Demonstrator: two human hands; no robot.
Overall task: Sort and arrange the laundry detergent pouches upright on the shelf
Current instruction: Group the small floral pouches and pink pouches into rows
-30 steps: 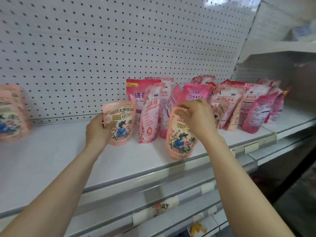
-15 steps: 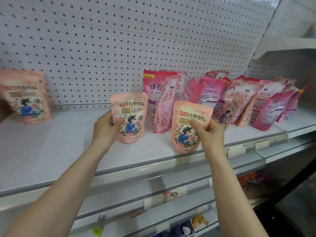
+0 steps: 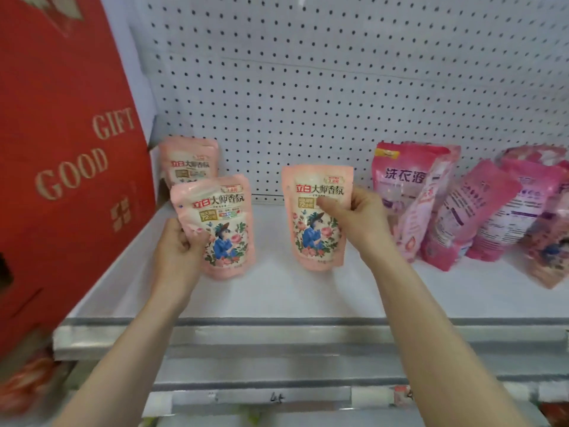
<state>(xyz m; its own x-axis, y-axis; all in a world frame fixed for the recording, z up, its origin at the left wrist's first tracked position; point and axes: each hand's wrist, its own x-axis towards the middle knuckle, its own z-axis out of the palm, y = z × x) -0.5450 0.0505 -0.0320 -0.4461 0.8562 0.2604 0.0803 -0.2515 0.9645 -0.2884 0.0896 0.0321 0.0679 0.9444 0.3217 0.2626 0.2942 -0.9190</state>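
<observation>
White pegboard [image 3: 308, 87] backs a pale shelf [image 3: 277, 294]. At the far left leans a red box [image 3: 61, 180] lettered "GOOD GIFT" in gold.

Just right of the box, against the pegboard, a light pink pouch [image 3: 189, 161] stands upright, front outward, partly hidden by the pouch in front of it.

The left hand [image 3: 175, 248] grips the left pouch [image 3: 224, 229] by its lower left edge, fingers curled round the side. Its long axis runs nearly vertical, the top leaning a little to the left, printed face toward the camera. It reads "立白 大师香氛", with "3.8元" near the top and "72" on a gold panel above a figure in blue among roses.

The right pouch [image 3: 311, 217], same print, is upright with its top up. The right hand [image 3: 354, 220] pinches its right edge, thumb across the front. Both pouches are low over the middle of the shelf; whether either base touches it I cannot tell.

Further right, darker pink pouches [image 3: 480, 217] crowd together, most of them tilted, some showing their backs. The tall pouch [image 3: 400, 177] at their left reads "洗衣液".

Below, a price rail [image 3: 261, 396] carries a blurred handwritten mark.
</observation>
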